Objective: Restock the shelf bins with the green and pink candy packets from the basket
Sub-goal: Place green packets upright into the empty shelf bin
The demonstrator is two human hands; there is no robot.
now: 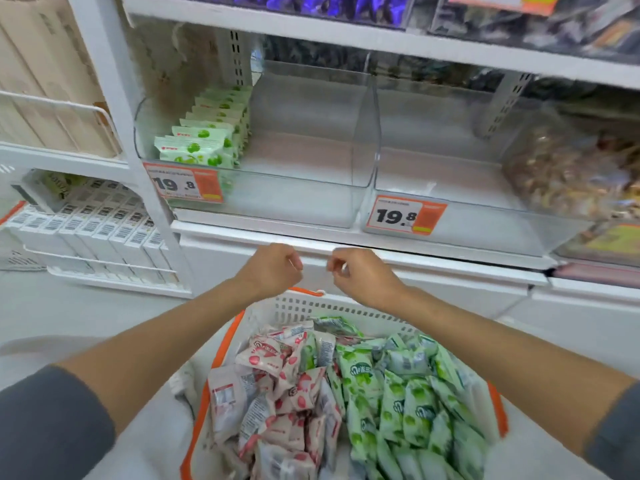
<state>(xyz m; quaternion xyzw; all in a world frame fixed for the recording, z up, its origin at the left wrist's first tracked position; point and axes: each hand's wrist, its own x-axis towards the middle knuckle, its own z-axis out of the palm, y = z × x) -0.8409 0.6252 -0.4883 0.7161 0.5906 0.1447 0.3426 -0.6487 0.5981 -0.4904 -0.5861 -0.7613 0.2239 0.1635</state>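
A white basket with an orange rim (346, 308) sits below me, holding pink candy packets (277, 386) on its left side and green candy packets (408, 396) on its right. My left hand (273, 268) and my right hand (360, 275) hover side by side above the basket's far edge, fingers curled, with nothing in them. On the shelf above, the left clear bin (298, 199) holds a row of green packets (207, 133) along its left wall. The right clear bin (485, 223) has no packets in it.
Orange price tags reading 19.8 (183, 183) (403, 216) hang on both bin fronts. A clear bin of brown snacks (568, 168) stands at the right. White boxes (97, 230) fill a low rack at the left. Another shelf (346, 32) runs above.
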